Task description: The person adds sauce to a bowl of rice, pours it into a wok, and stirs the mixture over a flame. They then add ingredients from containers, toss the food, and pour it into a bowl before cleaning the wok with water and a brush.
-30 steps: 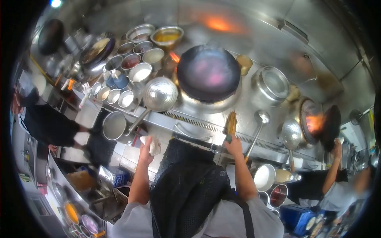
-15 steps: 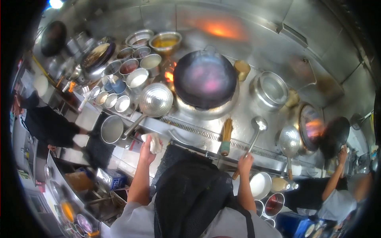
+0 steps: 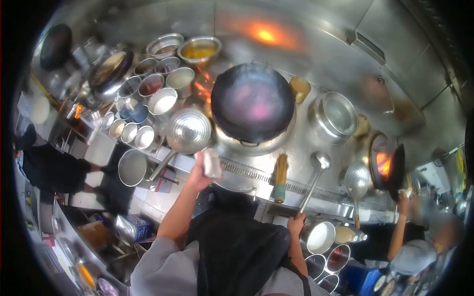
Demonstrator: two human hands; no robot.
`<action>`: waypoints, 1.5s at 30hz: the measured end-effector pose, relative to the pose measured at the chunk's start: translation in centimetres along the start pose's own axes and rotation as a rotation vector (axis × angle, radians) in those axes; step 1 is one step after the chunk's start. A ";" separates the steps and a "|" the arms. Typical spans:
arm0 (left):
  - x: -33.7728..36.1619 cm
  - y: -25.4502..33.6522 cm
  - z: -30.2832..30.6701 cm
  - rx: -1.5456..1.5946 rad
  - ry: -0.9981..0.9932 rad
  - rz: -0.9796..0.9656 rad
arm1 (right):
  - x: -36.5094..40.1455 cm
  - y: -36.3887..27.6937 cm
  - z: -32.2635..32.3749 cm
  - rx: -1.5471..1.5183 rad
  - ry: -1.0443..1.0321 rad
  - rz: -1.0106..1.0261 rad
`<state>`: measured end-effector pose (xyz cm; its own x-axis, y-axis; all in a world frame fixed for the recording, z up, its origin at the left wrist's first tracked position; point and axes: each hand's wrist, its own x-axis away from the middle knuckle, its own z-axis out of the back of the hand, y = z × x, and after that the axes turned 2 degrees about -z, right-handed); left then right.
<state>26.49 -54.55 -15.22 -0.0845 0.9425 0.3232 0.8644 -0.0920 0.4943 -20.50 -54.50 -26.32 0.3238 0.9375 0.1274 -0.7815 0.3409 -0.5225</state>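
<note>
My left hand (image 3: 198,178) is closed around a folded white cloth (image 3: 212,165), just below the front edge of the stove. My right hand (image 3: 296,225) grips the handle end of a ladle (image 3: 312,186), whose bowl rests at the stove's front. Beyond both hands, a black wok (image 3: 253,103) sits on the lit burner, hazy with smoke and a pinkish glow inside. A perforated strainer (image 3: 188,130) lies to the left of the wok, above my left hand. Between the hands is a bamboo wok brush (image 3: 281,177) with a green-wrapped handle.
Several metal seasoning pots (image 3: 163,101) crowd the stove's left side. A lidded-looking steel pot (image 3: 337,117) stands right of the wok. Further right, a co-worker (image 3: 414,251) handles another wok (image 3: 396,171) over flames. Another person (image 3: 49,167) stands at left.
My left hand has moved up and right with the cloth, closer to the wok. My right hand has dropped slightly, still on the ladle. The co-worker's wok has turned more edge-on.
</note>
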 end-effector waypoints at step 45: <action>-17.8 -5.3 -0.6 0.038 -0.028 0.464 | -2.9 -59.3 -4.1 -0.707 -0.693 0.401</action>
<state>23.14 -71.07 -23.14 0.3286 0.8125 0.4815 0.8252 -0.4949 0.2721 27.09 -77.70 0.84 -0.4362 0.8830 0.1730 -0.2049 0.0898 -0.9747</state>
